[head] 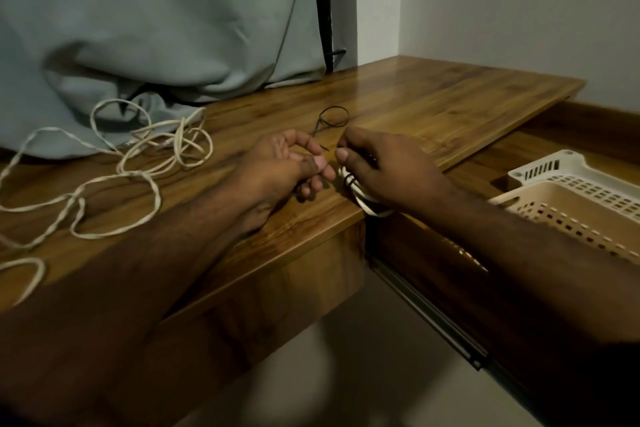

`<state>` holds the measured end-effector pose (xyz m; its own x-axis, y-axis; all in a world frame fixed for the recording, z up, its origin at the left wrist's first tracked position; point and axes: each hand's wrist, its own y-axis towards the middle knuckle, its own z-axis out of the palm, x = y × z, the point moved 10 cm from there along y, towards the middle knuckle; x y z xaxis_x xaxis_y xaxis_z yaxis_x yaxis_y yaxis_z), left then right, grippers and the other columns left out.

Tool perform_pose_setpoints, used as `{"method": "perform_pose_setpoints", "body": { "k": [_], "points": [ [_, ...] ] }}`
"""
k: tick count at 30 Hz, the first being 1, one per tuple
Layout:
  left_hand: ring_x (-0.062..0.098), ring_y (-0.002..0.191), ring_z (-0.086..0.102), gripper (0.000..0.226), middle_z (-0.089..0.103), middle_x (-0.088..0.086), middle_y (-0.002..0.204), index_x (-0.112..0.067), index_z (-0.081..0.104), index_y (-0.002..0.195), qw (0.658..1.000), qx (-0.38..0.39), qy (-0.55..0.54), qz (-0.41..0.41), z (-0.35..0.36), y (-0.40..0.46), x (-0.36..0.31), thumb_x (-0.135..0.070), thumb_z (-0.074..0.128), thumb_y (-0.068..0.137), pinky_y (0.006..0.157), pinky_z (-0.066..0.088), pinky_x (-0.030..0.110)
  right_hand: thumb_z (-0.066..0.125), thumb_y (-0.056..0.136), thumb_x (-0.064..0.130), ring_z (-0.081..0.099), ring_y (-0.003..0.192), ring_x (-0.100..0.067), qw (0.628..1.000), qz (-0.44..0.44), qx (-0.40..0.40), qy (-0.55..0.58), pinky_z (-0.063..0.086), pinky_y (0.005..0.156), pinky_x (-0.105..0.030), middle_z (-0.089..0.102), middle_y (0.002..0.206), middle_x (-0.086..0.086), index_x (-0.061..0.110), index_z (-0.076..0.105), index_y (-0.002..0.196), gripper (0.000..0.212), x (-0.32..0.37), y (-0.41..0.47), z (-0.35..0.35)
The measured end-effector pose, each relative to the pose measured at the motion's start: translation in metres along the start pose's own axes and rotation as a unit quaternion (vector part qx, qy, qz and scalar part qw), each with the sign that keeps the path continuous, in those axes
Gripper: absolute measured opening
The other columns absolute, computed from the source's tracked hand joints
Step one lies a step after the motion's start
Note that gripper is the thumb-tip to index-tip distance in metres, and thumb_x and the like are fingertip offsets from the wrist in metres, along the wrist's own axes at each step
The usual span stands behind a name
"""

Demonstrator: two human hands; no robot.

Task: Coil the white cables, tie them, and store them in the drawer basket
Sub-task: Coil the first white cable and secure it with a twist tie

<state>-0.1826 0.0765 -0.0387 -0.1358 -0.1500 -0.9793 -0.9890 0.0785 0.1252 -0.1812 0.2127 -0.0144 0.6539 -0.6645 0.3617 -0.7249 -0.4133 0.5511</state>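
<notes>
A small coiled white cable (363, 203) lies at the desk's front edge, mostly hidden under my right hand (384, 166), which holds it down with curled fingers. A thin black tie (349, 180) wraps the coil. My left hand (287, 163) pinches the tie's free end between thumb and fingers, just left of the coil. A second black tie (334, 116) lies looped on the desk behind my hands. A long loose white cable (145, 156) sprawls tangled across the left of the desk. The beige drawer basket (568, 198) sits in the open drawer at the right.
The wooden desk (433, 107) has a grey-green curtain (156, 28) bunched on its back left. The open drawer's rail (433, 315) runs below my right forearm. A white wall stands behind the desk's right end.
</notes>
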Motion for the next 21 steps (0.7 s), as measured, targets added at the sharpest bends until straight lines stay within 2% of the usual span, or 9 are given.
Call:
{"method": "perform_pose_setpoints", "body": {
  "k": [4,7,11,14,16,18,21],
  "points": [
    [0.012,0.05,0.059,0.018,0.072,0.013,0.071,-0.004,0.052,0.107,1.0,0.015,-0.022,0.005,0.002,-0.001,0.0,0.008,0.06,0.096,0.046,0.043,0.021,0.048,0.096,0.043,0.063,0.079,-0.019,1.0,-0.022,-0.009,0.004,0.044,0.068,-0.033,0.068,0.085,0.004,0.023,0.065,0.099,0.026,0.003,0.001,0.0],
    [0.013,0.054,0.057,0.014,0.069,0.013,0.072,-0.004,0.058,0.1,0.999,0.032,-0.007,0.014,0.008,-0.002,0.0,0.009,0.059,0.094,0.05,0.042,0.021,0.045,0.095,0.048,0.065,0.08,-0.019,0.999,-0.033,-0.004,-0.006,0.047,0.072,-0.037,0.07,0.086,0.005,0.026,0.065,0.099,0.03,0.006,-0.001,0.002],
    [0.011,0.053,0.053,0.015,0.069,0.01,0.07,-0.006,0.061,0.093,1.0,0.025,-0.001,0.012,0.009,-0.002,0.002,0.009,0.058,0.092,0.053,0.04,0.023,0.045,0.094,0.051,0.063,0.077,-0.017,1.0,-0.025,-0.011,0.0,0.043,0.072,-0.036,0.068,0.083,0.007,0.03,0.064,0.098,0.029,0.0,-0.002,0.004],
    [0.011,0.055,0.057,0.01,0.071,0.008,0.07,-0.001,0.063,0.097,0.999,0.029,-0.003,0.014,0.007,0.0,0.005,0.008,0.062,0.092,0.053,0.044,0.021,0.045,0.095,0.052,0.063,0.077,-0.017,1.0,-0.01,-0.011,0.007,0.05,0.07,-0.037,0.068,0.084,0.006,0.031,0.064,0.1,0.029,-0.003,-0.001,0.006],
    [0.012,0.058,0.063,0.012,0.073,0.009,0.073,0.004,0.065,0.103,0.999,0.039,-0.011,0.004,0.005,0.003,0.009,0.007,0.066,0.091,0.055,0.05,0.02,0.051,0.1,0.047,0.063,0.078,-0.018,1.0,-0.002,-0.005,0.009,0.05,0.069,-0.036,0.068,0.085,0.006,0.031,0.065,0.102,0.021,-0.006,-0.001,0.008],
    [0.013,0.063,0.067,0.013,0.074,0.01,0.077,0.003,0.066,0.101,0.998,0.059,-0.022,-0.012,0.005,0.004,0.012,0.007,0.069,0.089,0.057,0.053,0.02,0.054,0.101,0.042,0.064,0.08,-0.019,1.0,0.0,-0.006,0.007,0.049,0.07,-0.036,0.069,0.087,0.006,0.032,0.065,0.102,0.015,-0.007,-0.001,0.008],
    [0.013,0.065,0.07,0.012,0.075,0.012,0.079,-0.002,0.069,0.097,0.996,0.084,-0.025,-0.027,0.006,0.006,0.015,0.006,0.07,0.088,0.059,0.056,0.018,0.051,0.1,0.046,0.064,0.082,-0.018,1.0,0.01,-0.007,0.017,0.051,0.071,-0.038,0.07,0.088,0.006,0.033,0.065,0.101,0.019,-0.009,-0.002,0.008]
  ]
}}
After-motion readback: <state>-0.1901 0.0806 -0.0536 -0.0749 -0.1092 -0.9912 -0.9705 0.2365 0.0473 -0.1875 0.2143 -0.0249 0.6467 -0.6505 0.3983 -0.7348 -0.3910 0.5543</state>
